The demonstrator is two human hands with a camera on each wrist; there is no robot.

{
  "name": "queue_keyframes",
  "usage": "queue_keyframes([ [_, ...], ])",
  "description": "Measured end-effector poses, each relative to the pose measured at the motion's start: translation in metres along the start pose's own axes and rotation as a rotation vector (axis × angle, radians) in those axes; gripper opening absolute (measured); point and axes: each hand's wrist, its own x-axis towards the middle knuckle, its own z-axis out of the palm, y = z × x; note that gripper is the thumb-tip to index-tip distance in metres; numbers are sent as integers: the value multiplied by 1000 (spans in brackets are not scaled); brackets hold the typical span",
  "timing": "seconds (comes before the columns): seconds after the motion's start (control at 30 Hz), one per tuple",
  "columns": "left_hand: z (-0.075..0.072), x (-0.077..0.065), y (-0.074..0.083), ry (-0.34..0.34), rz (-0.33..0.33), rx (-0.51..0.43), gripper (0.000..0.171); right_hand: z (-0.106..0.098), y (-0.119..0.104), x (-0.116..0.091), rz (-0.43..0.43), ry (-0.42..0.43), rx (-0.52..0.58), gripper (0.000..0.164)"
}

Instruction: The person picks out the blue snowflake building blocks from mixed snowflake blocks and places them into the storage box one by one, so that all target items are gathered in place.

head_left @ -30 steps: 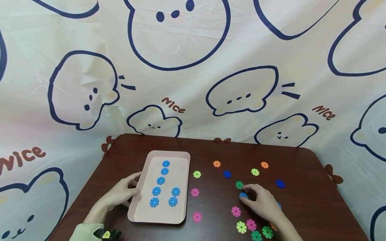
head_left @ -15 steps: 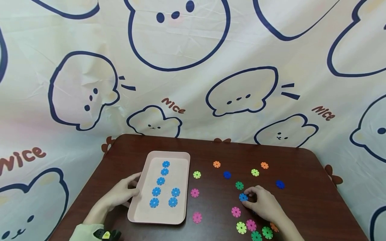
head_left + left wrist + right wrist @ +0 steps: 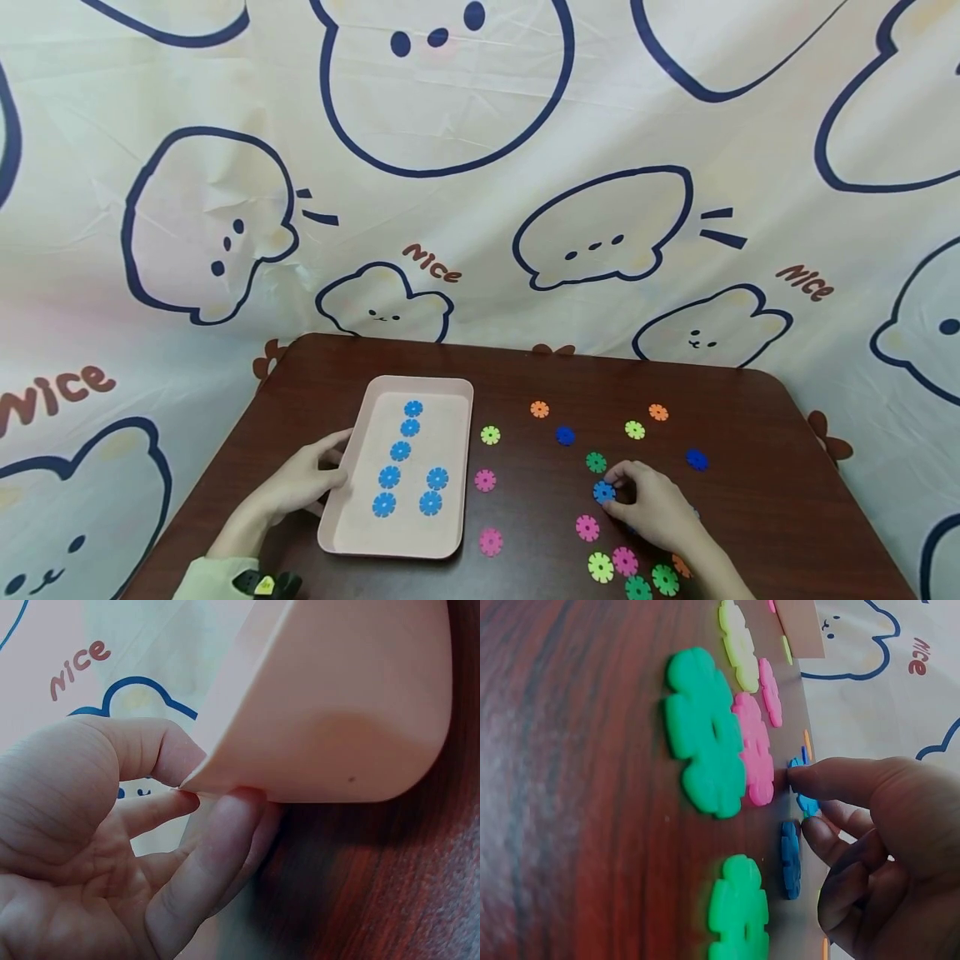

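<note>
My left hand (image 3: pixel 300 477) grips the left rim of a pale pink tray (image 3: pixel 405 537), thumb at the rim and fingers underneath in the left wrist view. On the tray lie several light blue snowflake-shaped plastic discs (image 3: pixel 389 477), a longer column at left and two at right. To the right of the tray, my right hand (image 3: pixel 660 505) pinches a light blue snowflake disc (image 3: pixel 603 492) between thumb and fingertips, low over the table. In the right wrist view, another blue disc (image 3: pixel 790 859) lies under the hand.
Scattered on the brown table (image 3: pixel 765 500) are pink (image 3: pixel 587 527), green (image 3: pixel 596 462), yellow-green (image 3: pixel 634 430), orange (image 3: pixel 539 409) and dark blue discs (image 3: pixel 697 458). A cartoon-printed cloth (image 3: pixel 480 208) hangs behind the table's far edge.
The right hand has shifted the light blue disc slightly toward the near side, away from the green disc. My left hand and the tray have stayed put.
</note>
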Motion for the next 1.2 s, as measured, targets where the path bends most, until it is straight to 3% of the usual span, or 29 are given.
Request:
queue_keyframes([
  [0.4,1,1,-1,11,-11,6,74,4,0,-2,-32,-14,80,29],
  [0.6,1,1,-2,11,-8,5,74,5,-3,-3,-73,-12,178,23],
  [1.2,1,0,0,10,1,3,73,21,-48,14,-199,-26,310,21],
])
